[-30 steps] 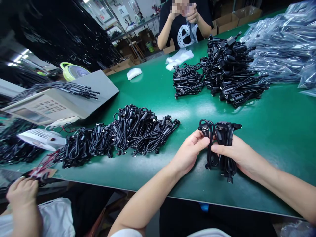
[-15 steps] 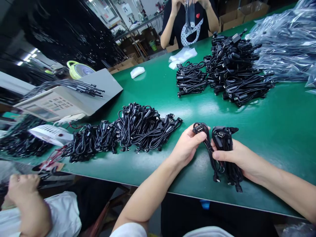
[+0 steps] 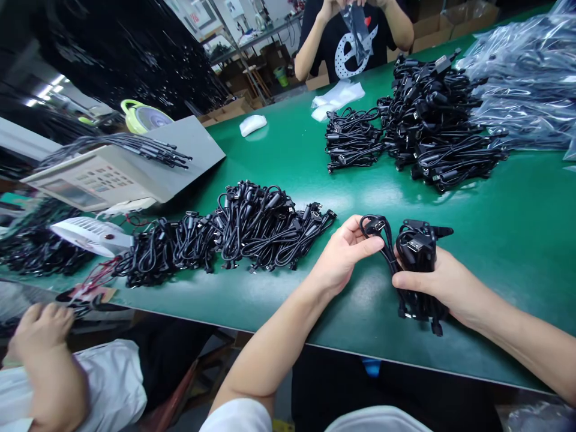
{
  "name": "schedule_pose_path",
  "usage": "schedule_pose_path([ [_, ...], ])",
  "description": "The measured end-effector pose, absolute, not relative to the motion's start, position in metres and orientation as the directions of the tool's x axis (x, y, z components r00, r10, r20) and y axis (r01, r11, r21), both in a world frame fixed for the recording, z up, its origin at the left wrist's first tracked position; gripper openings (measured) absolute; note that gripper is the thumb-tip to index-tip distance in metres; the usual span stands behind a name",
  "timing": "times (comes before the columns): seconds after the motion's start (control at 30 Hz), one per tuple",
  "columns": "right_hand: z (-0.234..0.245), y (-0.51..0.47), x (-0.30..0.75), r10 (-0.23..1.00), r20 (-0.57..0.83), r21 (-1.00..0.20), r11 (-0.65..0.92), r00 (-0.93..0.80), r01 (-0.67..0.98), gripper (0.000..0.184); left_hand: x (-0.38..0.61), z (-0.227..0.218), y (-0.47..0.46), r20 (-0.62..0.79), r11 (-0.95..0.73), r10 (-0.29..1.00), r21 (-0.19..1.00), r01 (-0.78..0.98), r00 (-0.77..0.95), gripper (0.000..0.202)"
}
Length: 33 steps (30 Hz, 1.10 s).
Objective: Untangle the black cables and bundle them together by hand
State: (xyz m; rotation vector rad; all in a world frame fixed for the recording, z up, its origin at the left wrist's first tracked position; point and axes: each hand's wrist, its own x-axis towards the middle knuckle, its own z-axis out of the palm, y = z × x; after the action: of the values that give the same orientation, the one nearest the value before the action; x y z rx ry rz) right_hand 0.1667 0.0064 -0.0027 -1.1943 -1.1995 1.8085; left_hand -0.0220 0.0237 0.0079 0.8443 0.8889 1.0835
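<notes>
My left hand pinches one coiled black cable near its connector end, thumb on top. In my right hand is a bundle of several coiled black cables, with their connectors facing up and the thumb across the front. The single cable's lower part lies against the bundle near my right thumb. Both hands are over the near part of the green table. To their left lies a long heap of coiled black cables.
Across the table is another cable pile, beside stacked clear plastic bags. A co-worker there holds a bag. A grey machine and a white fan stand left, near another person's hand.
My left hand has brought the single cable closer against the bundle, and its connector has turned. The co-worker's bag has tilted. The camera view has shifted slightly.
</notes>
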Motion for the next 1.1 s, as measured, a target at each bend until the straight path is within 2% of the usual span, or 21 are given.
schedule_pose_path([
  [0.3, 0.003, 0.003, 0.169, 0.79, -0.429, -0.837, -0.53, -0.438, -0.138, 0.032, -0.018, 0.007, 0.02, -0.187, 0.281, 0.948, 0.873, -0.4, 0.257, 0.03],
  [0.47, -0.003, 0.004, 0.171, 0.78, -0.419, -0.817, -0.548, -0.464, -0.182, 0.027, -0.017, 0.008, 0.016, -0.129, 0.228, 0.956, 0.892, -0.391, 0.262, 0.025],
  [0.63, -0.005, 0.004, 0.17, 0.74, -0.405, -0.741, -0.61, -0.537, -0.28, 0.025, -0.018, 0.009, 0.015, -0.098, 0.187, 0.969, 0.892, -0.412, 0.227, 0.026],
  [1.1, -0.009, 0.004, 0.165, 0.743, -0.406, -0.724, -0.617, -0.533, -0.309, 0.024, -0.022, 0.013, 0.016, -0.15, 0.233, 0.963, 0.878, -0.418, 0.222, 0.035],
])
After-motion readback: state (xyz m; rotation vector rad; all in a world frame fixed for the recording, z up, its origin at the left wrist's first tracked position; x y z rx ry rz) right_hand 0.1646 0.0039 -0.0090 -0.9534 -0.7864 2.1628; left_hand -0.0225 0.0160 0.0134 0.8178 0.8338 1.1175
